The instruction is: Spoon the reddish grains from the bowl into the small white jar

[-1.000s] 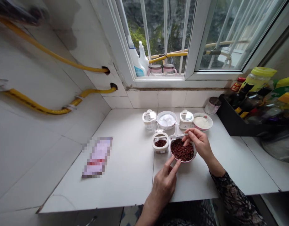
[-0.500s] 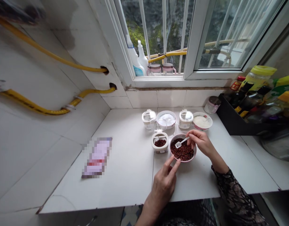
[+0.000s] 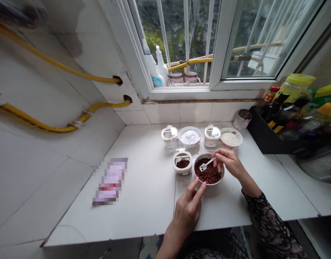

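My right hand (image 3: 227,162) pinches the handle of a small white spoon (image 3: 207,164) over a bowl of dark red granules (image 3: 209,172). A few dark bits show in the spoon's scoop. My left hand (image 3: 189,207) has two fingers stretched out, their tips at the bowl's near rim; its other fingers are curled and nothing is in it. Just left of the bowl stands an open clear-sided jar (image 3: 182,164) with similar granules inside, its transparent lid tipped back.
Behind are two lidded jars (image 3: 169,133) (image 3: 212,133), a bowl of white grains (image 3: 191,136) and a bowl of cream-coloured grains (image 3: 230,138). A black box of bottles (image 3: 276,144) stands right, a pixelated purple packet (image 3: 110,181) lies left. A window is ahead.
The spoon's scoop has shifted very slightly within the bowl. The whole view has moved a little; my left hand keeps its place at the rim.
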The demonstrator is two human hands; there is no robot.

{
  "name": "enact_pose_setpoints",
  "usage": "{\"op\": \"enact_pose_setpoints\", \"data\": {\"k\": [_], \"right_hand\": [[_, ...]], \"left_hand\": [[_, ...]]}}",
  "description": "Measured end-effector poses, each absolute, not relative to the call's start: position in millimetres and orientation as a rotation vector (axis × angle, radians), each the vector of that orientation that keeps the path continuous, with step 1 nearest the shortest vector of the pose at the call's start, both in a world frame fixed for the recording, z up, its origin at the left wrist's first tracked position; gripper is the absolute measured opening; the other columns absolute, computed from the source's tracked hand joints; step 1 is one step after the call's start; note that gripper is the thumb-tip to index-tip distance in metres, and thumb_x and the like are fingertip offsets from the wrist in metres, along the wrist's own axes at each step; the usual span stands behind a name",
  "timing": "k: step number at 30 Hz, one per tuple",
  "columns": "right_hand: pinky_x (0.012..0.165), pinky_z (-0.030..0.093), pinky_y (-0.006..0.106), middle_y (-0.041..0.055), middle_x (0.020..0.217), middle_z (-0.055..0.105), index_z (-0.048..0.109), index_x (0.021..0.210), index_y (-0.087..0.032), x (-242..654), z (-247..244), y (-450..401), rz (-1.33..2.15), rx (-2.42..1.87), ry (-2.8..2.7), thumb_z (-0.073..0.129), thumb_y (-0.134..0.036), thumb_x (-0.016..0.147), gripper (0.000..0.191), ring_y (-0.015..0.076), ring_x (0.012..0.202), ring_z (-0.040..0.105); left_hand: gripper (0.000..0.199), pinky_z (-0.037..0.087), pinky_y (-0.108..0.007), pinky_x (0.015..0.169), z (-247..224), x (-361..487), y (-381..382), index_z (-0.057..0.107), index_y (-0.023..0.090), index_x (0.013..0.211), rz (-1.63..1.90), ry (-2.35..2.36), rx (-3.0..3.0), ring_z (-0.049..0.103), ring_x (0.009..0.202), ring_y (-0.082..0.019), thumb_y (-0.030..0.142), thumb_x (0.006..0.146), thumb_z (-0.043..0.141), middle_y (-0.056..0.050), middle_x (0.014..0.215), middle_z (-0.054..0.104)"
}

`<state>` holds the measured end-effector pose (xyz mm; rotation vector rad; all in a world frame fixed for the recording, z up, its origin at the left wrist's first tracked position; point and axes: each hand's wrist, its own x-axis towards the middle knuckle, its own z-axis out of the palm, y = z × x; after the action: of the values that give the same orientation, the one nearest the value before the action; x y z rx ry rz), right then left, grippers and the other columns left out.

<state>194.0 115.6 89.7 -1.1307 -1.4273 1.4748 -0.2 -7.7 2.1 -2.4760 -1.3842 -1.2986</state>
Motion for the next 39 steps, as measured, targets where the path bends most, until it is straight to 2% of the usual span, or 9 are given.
{"op": "enact_pose_setpoints", "data": {"k": [6, 11, 14, 18, 23, 28, 34, 39], "right_hand": [[0.038, 0.047, 0.022, 0.0005, 0.056, 0.068, 0.062, 0.08, -0.017, 191, 93, 116, 1.497, -1.065, -1.33, 0.075, -0.052, 0.074, 0.038, 0.0125, 0.037, 0.059], [0.051, 0.054, 0.027, 0.0034, 0.069, 0.072, 0.062, 0.092, -0.019, 168, 91, 104, 1.299, -0.978, -1.376, 0.065, -0.055, 0.086, 0.037, 0.0146, 0.047, 0.065], [0.064, 0.056, 0.031, 0.0046, 0.078, 0.074, 0.063, 0.1, -0.021, 154, 88, 93, 1.037, -0.942, -1.606, 0.052, -0.042, 0.097, 0.024, 0.0161, 0.058, 0.068], [0.072, 0.054, 0.034, 0.0069, 0.081, 0.073, 0.066, 0.101, -0.022, 149, 87, 86, 0.688, -0.788, -1.955, 0.047, -0.029, 0.099, 0.021, 0.02, 0.073, 0.069], [0.066, 0.053, 0.031, 0.0036, 0.077, 0.071, 0.065, 0.101, -0.022, 162, 90, 91, 0.743, -0.9, -1.809, 0.045, -0.032, 0.101, 0.022, 0.0161, 0.062, 0.064], [0.049, 0.046, 0.026, -0.0001, 0.063, 0.064, 0.062, 0.088, -0.02, 186, 92, 107, 0.919, -1.108, -1.747, 0.051, -0.034, 0.097, 0.02, 0.0138, 0.047, 0.056], [0.048, 0.041, 0.025, -0.0015, 0.058, 0.061, 0.062, 0.079, -0.022, 188, 87, 109, 0.922, -1.153, -1.878, 0.051, -0.024, 0.093, 0.018, 0.0137, 0.047, 0.052], [0.045, 0.041, 0.024, -0.0022, 0.058, 0.063, 0.062, 0.08, -0.021, 181, 84, 105, 1.057, -1.162, -1.778, 0.053, -0.03, 0.092, 0.018, 0.0118, 0.042, 0.051]], "left_hand": [[0.064, 0.059, -0.025, 0.084, 3, 0, -8, 0.042, 0.022, 0.151, -1.287, -1.41, -2.485, 0.07, 0.093, -0.014, -0.003, 0.091, 0.04, -0.017, 0.138, 0.056], [0.067, 0.059, -0.026, 0.085, 3, 0, -8, 0.038, 0.021, 0.154, -1.293, -1.394, -2.478, 0.07, 0.095, -0.015, -0.003, 0.092, 0.039, -0.018, 0.138, 0.056], [0.069, 0.06, -0.025, 0.083, 3, 0, -8, 0.034, 0.021, 0.156, -1.3, -1.378, -2.472, 0.069, 0.092, -0.014, -0.003, 0.091, 0.039, -0.018, 0.139, 0.056], [0.072, 0.06, -0.026, 0.082, 4, 0, -8, 0.031, 0.022, 0.157, -1.311, -1.38, -2.481, 0.069, 0.088, -0.014, -0.004, 0.09, 0.039, -0.019, 0.14, 0.055], [0.068, 0.059, -0.025, 0.084, 4, 0, -8, 0.039, 0.02, 0.153, -1.304, -1.371, -2.463, 0.069, 0.094, -0.015, -0.005, 0.09, 0.04, -0.018, 0.138, 0.056], [0.062, 0.059, -0.025, 0.086, 4, 0, -8, 0.044, 0.02, 0.15, -1.279, -1.403, -2.477, 0.07, 0.096, -0.015, -0.003, 0.092, 0.041, -0.017, 0.138, 0.056], [0.064, 0.06, -0.025, 0.083, 5, 0, -9, 0.041, 0.022, 0.152, -1.301, -1.404, -2.489, 0.07, 0.095, -0.015, -0.002, 0.092, 0.04, -0.017, 0.139, 0.056], [0.063, 0.06, -0.025, 0.085, 4, 0, -9, 0.041, 0.021, 0.151, -1.288, -1.393, -2.479, 0.07, 0.097, -0.015, -0.002, 0.092, 0.039, -0.018, 0.139, 0.056]]}}
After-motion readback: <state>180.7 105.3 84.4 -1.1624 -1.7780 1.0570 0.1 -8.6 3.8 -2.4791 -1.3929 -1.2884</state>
